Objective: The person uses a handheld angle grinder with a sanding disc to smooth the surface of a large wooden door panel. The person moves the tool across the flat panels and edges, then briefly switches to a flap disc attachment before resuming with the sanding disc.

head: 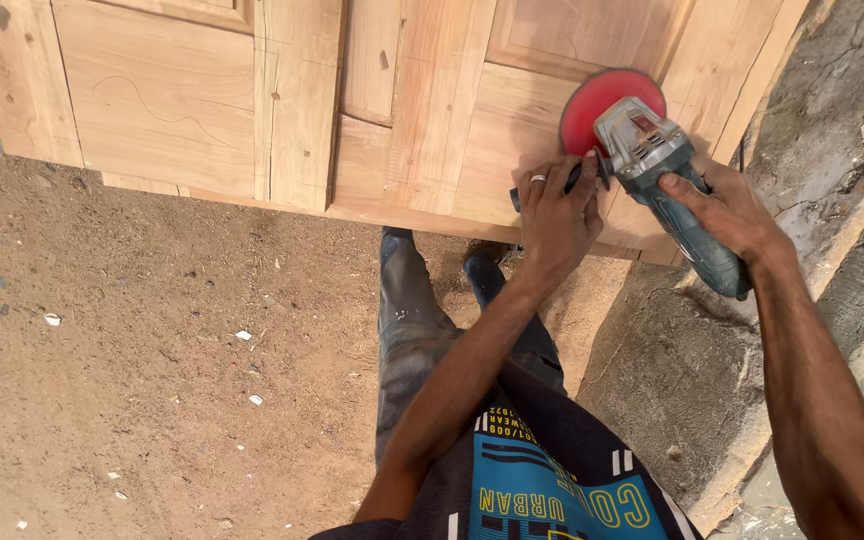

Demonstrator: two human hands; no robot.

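Gripping grey-green angle grinder (672, 190) with right hand (727, 210) wrapped round its tapered body; left hand (557, 215), ring on one finger, closing on black side handle. Pressing round red sanding disc (597, 105) flat against pale, grainy wooden panelled door (252, 110), near its lower edge. Standing on dusty, pebbly dirt ground (152, 380) beside cracked concrete (832, 100).

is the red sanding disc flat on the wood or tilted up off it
Tilted. The red disc shows its broad face, angled against the wooden door; contact cannot be told.
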